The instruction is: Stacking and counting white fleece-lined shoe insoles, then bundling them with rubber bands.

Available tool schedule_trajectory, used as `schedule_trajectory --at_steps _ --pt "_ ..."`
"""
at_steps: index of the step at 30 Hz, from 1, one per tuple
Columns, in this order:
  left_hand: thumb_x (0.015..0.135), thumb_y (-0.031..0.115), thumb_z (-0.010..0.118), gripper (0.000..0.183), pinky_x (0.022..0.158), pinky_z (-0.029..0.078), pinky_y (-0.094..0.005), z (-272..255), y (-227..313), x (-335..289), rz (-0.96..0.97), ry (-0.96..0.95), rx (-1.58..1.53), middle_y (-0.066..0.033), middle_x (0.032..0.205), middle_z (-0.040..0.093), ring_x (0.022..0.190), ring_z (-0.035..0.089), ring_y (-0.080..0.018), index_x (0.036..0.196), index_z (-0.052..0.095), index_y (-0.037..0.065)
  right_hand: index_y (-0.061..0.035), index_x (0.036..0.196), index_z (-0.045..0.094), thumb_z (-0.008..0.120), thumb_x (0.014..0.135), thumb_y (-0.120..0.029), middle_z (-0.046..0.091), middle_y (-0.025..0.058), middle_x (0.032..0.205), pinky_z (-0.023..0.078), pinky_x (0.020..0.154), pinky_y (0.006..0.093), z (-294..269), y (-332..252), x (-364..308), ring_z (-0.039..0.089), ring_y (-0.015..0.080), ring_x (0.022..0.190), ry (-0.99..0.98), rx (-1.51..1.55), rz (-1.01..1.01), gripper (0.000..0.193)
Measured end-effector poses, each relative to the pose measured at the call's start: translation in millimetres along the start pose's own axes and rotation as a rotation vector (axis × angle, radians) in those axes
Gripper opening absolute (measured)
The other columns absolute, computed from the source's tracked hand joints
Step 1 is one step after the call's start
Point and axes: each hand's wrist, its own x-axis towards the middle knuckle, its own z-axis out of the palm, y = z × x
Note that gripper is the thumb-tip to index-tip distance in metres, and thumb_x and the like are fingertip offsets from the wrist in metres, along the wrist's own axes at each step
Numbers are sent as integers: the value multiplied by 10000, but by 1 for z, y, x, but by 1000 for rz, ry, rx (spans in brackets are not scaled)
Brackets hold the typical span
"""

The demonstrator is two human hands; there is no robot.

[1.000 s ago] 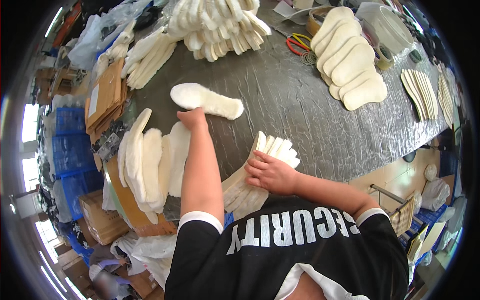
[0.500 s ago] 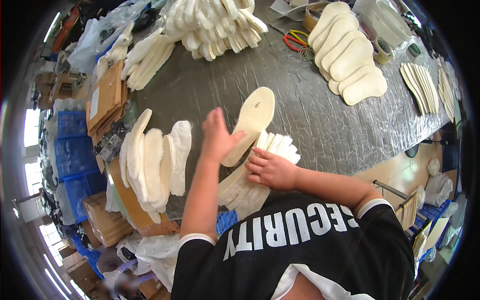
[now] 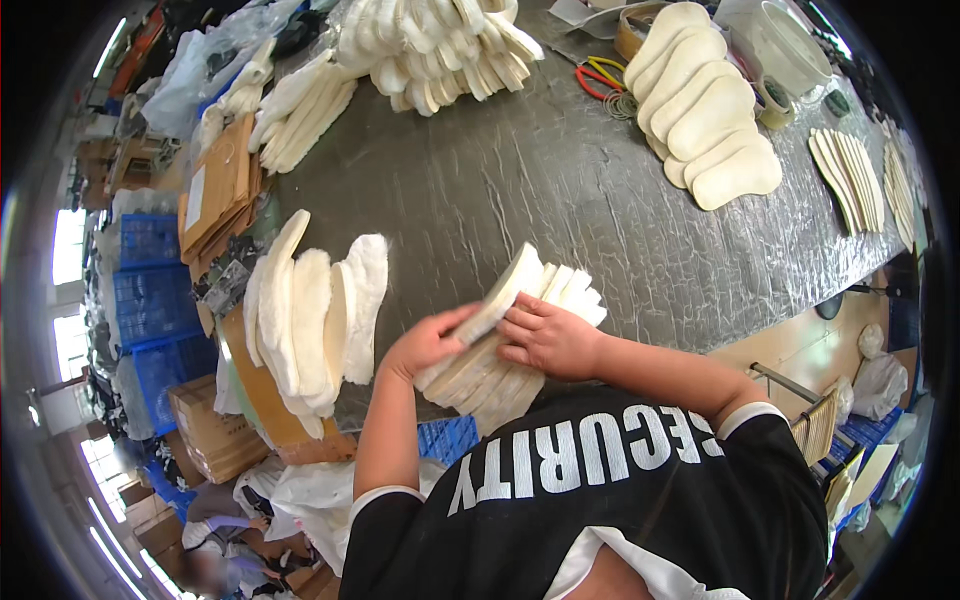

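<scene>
A fanned stack of cream insoles (image 3: 490, 378) lies at the table's near edge, right in front of me. My left hand (image 3: 428, 343) grips the outermost insole (image 3: 505, 290) by its lower left side, fingers closed on it, and this insole stands on its edge against the stack. Across the stack's middle rests my right hand (image 3: 552, 337), its fingers spread over the insoles' edges. To the left of my left hand is a loose group of fluffy white insoles (image 3: 312, 320), some standing on edge.
Fleecy insoles (image 3: 430, 45) are piled at the far side. Flat insoles (image 3: 700, 110) overlap at the far right, beside red-and-yellow-handled scissors (image 3: 600, 78) and a clear plastic tub (image 3: 785, 50). Brown cardboard (image 3: 220, 190) lies at the left edge. Another person (image 3: 225, 545) is low at the left.
The insole that lay flat, tilted away beyond the stack, is now upright against it. My left hand has come down and closed on it; my right hand has barely moved.
</scene>
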Motion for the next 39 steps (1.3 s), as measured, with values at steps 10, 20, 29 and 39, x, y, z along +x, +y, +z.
schedule_trajectory --at_steps 10,20,29,39 --pt "798 140 684 453 1056 352 -383 6 -28 -10 207 152 389 -142 1309 530 1239 465 -301 1231 590 49 -103 980 607 532 815 -222 535 119 1285 150 1174 506 -11 1 26 440 270 1279 -245 -48 -131 217" --pt "785 -10 529 292 890 464 -431 -77 -93 -67 -319 1329 1057 -203 1048 621 991 570 -375 1061 622 -29 -87 986 598 528 814 -201 573 118 1233 168 1173 500 -13 1 28 470 251 1251 -268 -2 -148 218" --pt "789 -9 526 328 856 480 -425 44 8 3 249 668 753 -170 1038 619 999 566 -361 1112 589 -4 -70 946 592 552 768 -209 530 154 1281 206 1150 493 -6 4 27 440 295 1273 -249 26 -170 230" --pt "807 81 656 346 896 470 -354 -18 -46 -9 108 807 373 -175 1075 644 983 609 -305 1143 613 14 -134 1075 616 638 726 -221 464 194 1352 260 1092 419 -14 3 34 374 324 1326 -351 46 -76 361"
